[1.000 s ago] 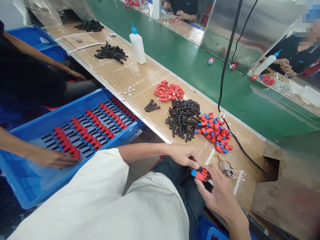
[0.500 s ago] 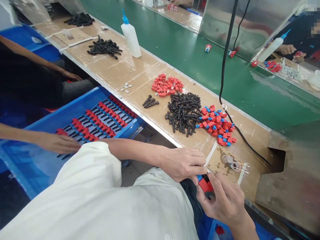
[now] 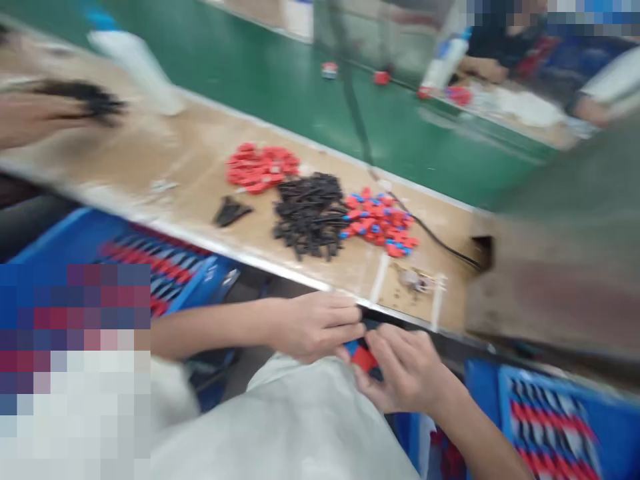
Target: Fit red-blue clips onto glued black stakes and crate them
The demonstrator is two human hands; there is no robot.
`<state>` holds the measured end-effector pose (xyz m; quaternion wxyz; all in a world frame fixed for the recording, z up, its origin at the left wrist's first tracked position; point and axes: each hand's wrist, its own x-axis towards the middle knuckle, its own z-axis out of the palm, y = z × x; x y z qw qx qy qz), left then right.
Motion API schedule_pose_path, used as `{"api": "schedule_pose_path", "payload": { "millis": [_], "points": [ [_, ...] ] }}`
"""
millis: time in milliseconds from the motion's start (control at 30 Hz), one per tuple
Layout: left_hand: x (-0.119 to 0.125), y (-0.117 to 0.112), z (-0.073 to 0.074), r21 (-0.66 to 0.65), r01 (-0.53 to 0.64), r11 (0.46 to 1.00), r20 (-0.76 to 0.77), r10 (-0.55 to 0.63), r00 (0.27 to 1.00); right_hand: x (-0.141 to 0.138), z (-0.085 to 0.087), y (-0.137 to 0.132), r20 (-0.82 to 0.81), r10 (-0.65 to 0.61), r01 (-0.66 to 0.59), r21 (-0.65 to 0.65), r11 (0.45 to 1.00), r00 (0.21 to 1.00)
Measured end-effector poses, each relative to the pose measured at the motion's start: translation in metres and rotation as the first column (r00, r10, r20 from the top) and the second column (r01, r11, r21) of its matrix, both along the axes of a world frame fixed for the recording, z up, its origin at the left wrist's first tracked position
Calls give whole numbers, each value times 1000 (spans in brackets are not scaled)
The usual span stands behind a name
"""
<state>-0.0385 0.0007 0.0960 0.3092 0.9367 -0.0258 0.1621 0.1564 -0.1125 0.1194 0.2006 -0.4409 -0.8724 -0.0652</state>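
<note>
Pinched a small red-and-blue plastic block (image 3: 364,359) in the right hand (image 3: 407,367), low before the brown-topped counter (image 3: 200,197), and curled the left hand (image 3: 317,327) toward its blue end, too blurred to confirm contact. Seemingly adjusted it by fingertip; likely needed a steady grip next. Worked beside heaped red plastic pieces (image 3: 260,167), thin black rods (image 3: 307,217), a long green surface (image 3: 260,87) and blue plastic crates (image 3: 620,427).

View swung right; co-worker's hand (image 3: 43,119) now at the far black pile (image 3: 104,103).
The left hand (image 3: 315,325) covers more of the red-and-blue piece (image 3: 363,360) than at first.
</note>
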Motion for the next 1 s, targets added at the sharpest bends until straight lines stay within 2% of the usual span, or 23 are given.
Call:
{"api": "schedule_pose_path", "payload": {
  "millis": [67, 133, 200, 233, 267, 300, 333, 367, 400, 433, 500, 567, 667, 833, 1000],
  "points": [
    [1, -15, -12, -5, -22, 1000, 30, 22, 999, -3, -6, -22, -15, -59, 58, -86, 995, 998],
    [9, -24, -30, 3, -11, 1000, 78, 11, 997, 3, -16, -48, -58, -175, 167, -125, 978, 983],
    [23, -33, -46, -43, -14, 999, 84, 17, 996, 17, -26, -86, -123, -401, 378, -174, 909, 908],
    [30, -39, -51, -76, -9, 997, 77, 15, 997, 26, -30, -113, -155, -544, 511, -206, 834, 825],
    [38, -45, -54, -110, 6, 994, 68, 2, 998, 35, -33, -143, -178, -698, 658, -237, 715, 694],
    [45, -52, -56, -142, 31, 989, 58, -23, 998, 46, -37, -176, -185, -824, 784, -254, 566, 535],
    [52, -59, -56, -171, 65, 983, 44, -58, 997, 58, -41, -210, -172, -922, 880, -280, 383, 347],
    [58, -64, -56, -193, 103, 976, 27, -100, 995, 72, -46, -245, -143, -983, 941, -299, 157, 119],
    [65, -69, -56, -209, 140, 968, 5, -142, 990, 86, -52, -278, -105, -991, 950, -308, -52, -88],
    [71, -72, -55, -219, 170, 961, -24, -180, 983, 99, -59, -309, -82, -980, 940, -306, -149, -182],
    [83, -76, -55, -229, 216, 949, -97, -243, 965, 118, -75, -359, -49, -961, 921, -302, -247, -274],
    [93, -80, -56, -242, 244, 939, -174, -289, 941, 126, -93, -392, -9, -951, 902, -320, -290, -309],
    [102, -85, -59, -272, 240, 932, -286, -316, 905, 126, -122, -416, 32, -956, 883, -376, -280, -290],
    [101, -90, -74, -280, 176, 944, -421, -285, 861, 136, -154, -424, 19, -980, 890, -415, -189, -199],
    [98, -94, -85, -223, 107, 969, -446, -199, 872, 149, -165, -426, -12, -995, 914, -397, -81, -94]
  ]
}}
